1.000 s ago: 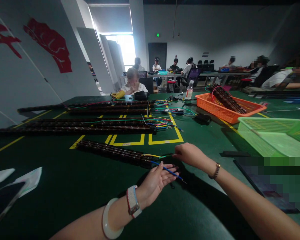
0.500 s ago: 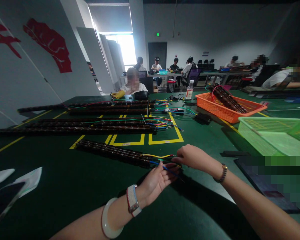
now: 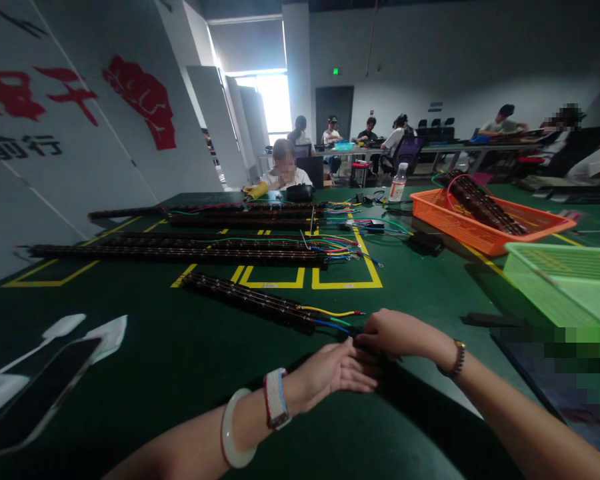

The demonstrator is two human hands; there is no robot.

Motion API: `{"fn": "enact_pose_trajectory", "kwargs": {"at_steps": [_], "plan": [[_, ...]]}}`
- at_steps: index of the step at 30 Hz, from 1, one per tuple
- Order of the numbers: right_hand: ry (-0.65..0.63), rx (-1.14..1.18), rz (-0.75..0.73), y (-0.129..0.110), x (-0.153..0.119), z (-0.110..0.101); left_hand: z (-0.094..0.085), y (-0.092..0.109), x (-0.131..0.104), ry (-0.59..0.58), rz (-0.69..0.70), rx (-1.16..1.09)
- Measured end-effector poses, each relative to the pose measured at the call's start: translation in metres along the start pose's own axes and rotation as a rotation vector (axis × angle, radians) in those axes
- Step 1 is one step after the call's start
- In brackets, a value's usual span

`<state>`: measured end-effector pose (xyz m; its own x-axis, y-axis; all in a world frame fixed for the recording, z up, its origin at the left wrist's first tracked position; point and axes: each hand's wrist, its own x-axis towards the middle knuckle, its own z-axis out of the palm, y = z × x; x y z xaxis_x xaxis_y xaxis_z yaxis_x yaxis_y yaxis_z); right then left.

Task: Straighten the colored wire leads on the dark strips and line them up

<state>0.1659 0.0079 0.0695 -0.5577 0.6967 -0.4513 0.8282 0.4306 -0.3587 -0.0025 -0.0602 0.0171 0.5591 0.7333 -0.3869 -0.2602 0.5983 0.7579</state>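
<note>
A dark ribbed wiring strip (image 3: pixel 247 300) lies slanted on the green table, its wire ends toward me. A yellow wire (image 3: pixel 330 311) with a red-sleeved tip extends loose above my fingers. Below it, a blue wire (image 3: pixel 333 326) and a green wire (image 3: pixel 341 321) run to where my hands meet. My left hand (image 3: pixel 337 370) has its thumb pressed at the blue wire, the other fingers stretched out underneath. Bent over the wire ends, my right hand (image 3: pixel 397 337) pinches there; its fingertips and the wire tips are partly hidden.
More wiring strips (image 3: pixel 190 255) with coloured leads lie farther back. On the right are an orange basket (image 3: pixel 490 230) holding a strip, a green basket (image 3: pixel 555 280) and a bottle (image 3: pixel 398 183). A phone (image 3: pixel 45 393) lies at left. A person (image 3: pixel 285 167) sits across the table.
The view has turned left. Both hands have drawn closer together at the wire ends, and the left palm has turned downward, with the blue wire no longer lying across its fingers.
</note>
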Motion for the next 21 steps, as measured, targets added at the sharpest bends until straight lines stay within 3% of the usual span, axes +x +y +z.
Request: {"fn": "enact_pose_trajectory", "kwargs": {"at_steps": [3, 5, 8, 11, 14, 16, 19, 21], "plan": [[-0.086, 0.079, 0.005, 0.003, 0.005, 0.011, -0.002, 0.014, -0.028, -0.063, 0.012, 0.297], [-0.054, 0.076, 0.000, 0.007, 0.007, 0.016, -0.013, 0.031, -0.055, 0.012, 0.071, 0.482], [-0.023, 0.117, 0.018, 0.015, 0.008, 0.018, -0.051, 0.063, -0.104, 0.351, 0.231, 0.684], [0.070, 0.216, 0.031, 0.025, 0.014, 0.012, -0.106, 0.094, -0.158, 0.772, 0.316, 0.838], [0.311, 0.293, 0.011, 0.032, 0.023, 0.007, -0.157, 0.110, -0.204, 1.187, 0.324, 1.040], [0.482, 0.306, -0.009, 0.035, 0.030, 0.007, -0.180, 0.113, -0.223, 1.424, 0.162, 1.192], [0.621, 0.306, -0.037, 0.039, 0.036, 0.015, -0.195, 0.107, -0.233, 1.515, -0.052, 1.367], [0.636, 0.298, -0.068, 0.043, 0.039, 0.021, -0.199, 0.100, -0.232, 1.514, -0.095, 1.400]]}}
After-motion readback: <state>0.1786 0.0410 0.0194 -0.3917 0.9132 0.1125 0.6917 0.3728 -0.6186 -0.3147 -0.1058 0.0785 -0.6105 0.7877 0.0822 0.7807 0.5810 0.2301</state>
